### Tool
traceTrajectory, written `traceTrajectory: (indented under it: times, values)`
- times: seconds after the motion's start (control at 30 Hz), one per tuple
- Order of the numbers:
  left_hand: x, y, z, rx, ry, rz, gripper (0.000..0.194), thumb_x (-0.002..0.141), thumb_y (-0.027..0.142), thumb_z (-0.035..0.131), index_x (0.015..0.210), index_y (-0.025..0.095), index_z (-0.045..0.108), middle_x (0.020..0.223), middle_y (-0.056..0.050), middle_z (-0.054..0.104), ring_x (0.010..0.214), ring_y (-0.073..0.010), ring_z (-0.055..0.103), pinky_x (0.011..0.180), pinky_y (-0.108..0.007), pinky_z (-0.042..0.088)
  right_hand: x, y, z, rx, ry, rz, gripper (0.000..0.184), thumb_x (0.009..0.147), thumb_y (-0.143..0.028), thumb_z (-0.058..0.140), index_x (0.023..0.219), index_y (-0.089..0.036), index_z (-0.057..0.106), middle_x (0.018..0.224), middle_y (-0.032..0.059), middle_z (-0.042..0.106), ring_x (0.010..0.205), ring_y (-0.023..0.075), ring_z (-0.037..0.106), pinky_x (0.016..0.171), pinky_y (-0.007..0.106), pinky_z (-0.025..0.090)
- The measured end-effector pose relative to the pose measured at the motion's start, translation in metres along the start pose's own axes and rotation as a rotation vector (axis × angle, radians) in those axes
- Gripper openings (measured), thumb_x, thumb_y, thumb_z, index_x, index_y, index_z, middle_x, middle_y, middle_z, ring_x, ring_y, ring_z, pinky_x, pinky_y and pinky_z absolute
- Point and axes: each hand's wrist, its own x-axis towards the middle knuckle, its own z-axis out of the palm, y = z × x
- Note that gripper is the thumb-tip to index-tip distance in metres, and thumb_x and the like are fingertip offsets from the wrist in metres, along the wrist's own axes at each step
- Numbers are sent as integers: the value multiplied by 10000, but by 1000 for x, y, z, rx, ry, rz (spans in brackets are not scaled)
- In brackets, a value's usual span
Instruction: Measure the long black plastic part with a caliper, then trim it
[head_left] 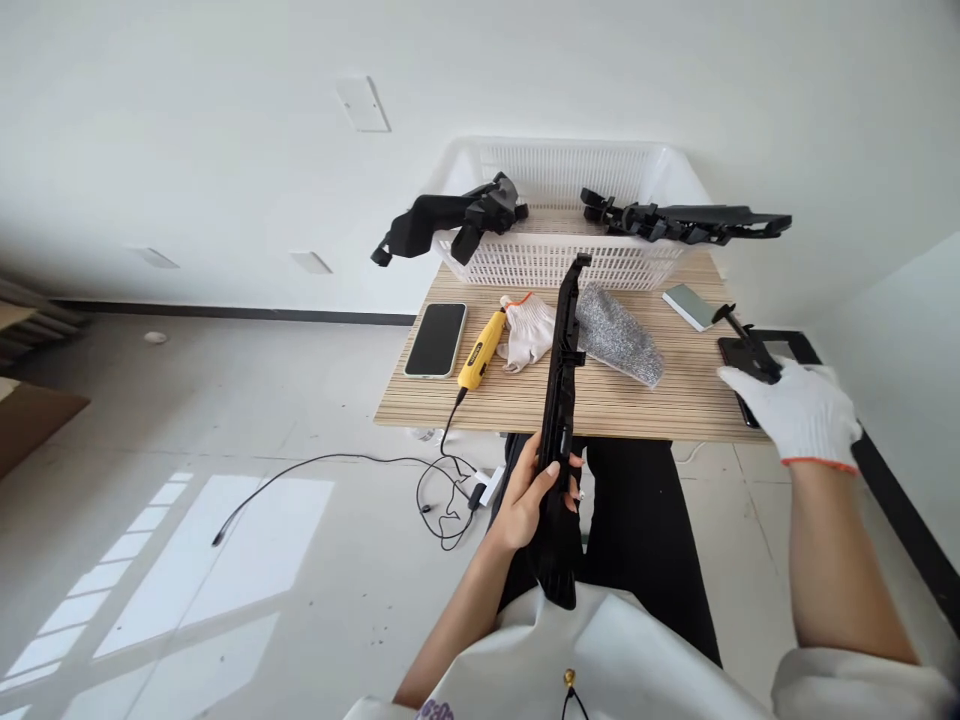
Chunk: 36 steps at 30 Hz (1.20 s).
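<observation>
My bare left hand (529, 498) is wrapped round the lower half of a long black plastic part (561, 390). The part stands nearly upright in view, its lower end by my lap and its narrow tip reaching up before the basket. Over the table's right front corner, my right hand (799, 408), in a white knit glove with an orange cuff, is closed round a small black tool (750, 345) with a crosspiece at its end. The tool's kind I cannot make out. Beneath it lies a dark flat phone-like object (742, 412), partly covered.
On the wooden table (480, 410) lie a phone (436, 340), a yellow corded tool (481, 350), a white glove (529, 330), a silvery grey cloth (619, 335) and a green box (688, 307). Behind, black plastic parts (450, 217) overhang a white basket (562, 262). Cables (360, 457) trail on the floor.
</observation>
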Motion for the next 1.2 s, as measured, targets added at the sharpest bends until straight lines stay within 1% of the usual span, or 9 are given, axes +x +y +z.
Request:
traceTrajectory:
  times: [0.23, 0.5, 0.63, 0.7, 0.77, 0.87, 0.97, 1.07, 1.2]
  values:
    - [1, 2, 2, 41, 7, 11, 470, 1023, 443, 667, 1414, 251, 491, 1086, -49, 735, 708, -129, 700, 583, -266, 619, 17, 9, -4, -2, -227, 83, 954, 832, -822, 541, 1276, -1, 739, 1039, 346, 692, 761, 321, 575, 649, 490, 362]
    - [1, 3, 2, 74, 16, 0, 463, 1020, 449, 664, 1403, 244, 507, 1083, -58, 741, 703, -135, 696, 580, -275, 617, 19, 6, 4, -6, -143, 63, 915, 816, -845, 573, 1160, -22, 782, 881, 297, 687, 617, 230, 513, 590, 449, 344]
    - [1, 2, 2, 62, 20, 8, 477, 1022, 439, 668, 1425, 253, 496, 1070, -55, 743, 699, -135, 702, 582, -271, 623, -1, 6, -3, 82, 53, 86, 786, 874, -772, 575, 1188, -76, 763, 998, 310, 722, 659, 248, 568, 608, 423, 356]
    - [1, 1, 2, 67, 16, 5, 490, 1020, 444, 672, 1435, 254, 496, 1064, -52, 741, 701, -135, 705, 588, -274, 628, -26, -3, -9, 305, 130, 1, 672, 1002, -680, 414, 1187, -119, 736, 1011, 259, 748, 706, 255, 623, 630, 395, 403]
    - [1, 1, 2, 75, 11, -10, 498, 1015, 456, 678, 1432, 247, 502, 1065, -54, 743, 708, -138, 709, 606, -284, 636, -54, -18, -13, 519, -43, -215, 570, 1053, -619, 338, 1027, -214, 738, 906, 122, 762, 734, 227, 665, 694, 353, 463]
    - [0, 0, 1, 90, 19, -19, 509, 1013, 470, 677, 1433, 241, 502, 1076, -64, 755, 719, -144, 716, 633, -299, 646, -81, -44, -12, 429, -311, -659, 495, 1068, -592, 367, 917, -243, 685, 730, 21, 688, 646, 188, 626, 624, 299, 402]
    - [-2, -2, 0, 112, 29, 9, 516, 1021, 460, 670, 1456, 250, 492, 1096, -66, 760, 725, -143, 718, 652, -303, 645, -84, -61, -4, 261, -258, -998, 509, 1100, -456, 246, 800, -227, 587, 664, 10, 604, 550, 153, 493, 571, 299, 274]
    - [-3, -4, -1, 112, 25, 23, 535, 1019, 454, 677, 1476, 249, 488, 1104, -69, 761, 723, -142, 724, 663, -308, 648, -77, -69, 2, 160, -196, -1091, 473, 1092, -388, 232, 816, -218, 577, 648, 11, 585, 518, 149, 431, 558, 313, 203]
    - [-2, -3, 0, 93, 12, -2, 514, 1022, 456, 674, 1453, 238, 497, 1100, -77, 769, 728, -152, 744, 670, -317, 660, -70, -77, -2, 170, -235, -975, 545, 1115, -421, 191, 855, -217, 624, 674, 15, 650, 553, 158, 544, 569, 304, 256]
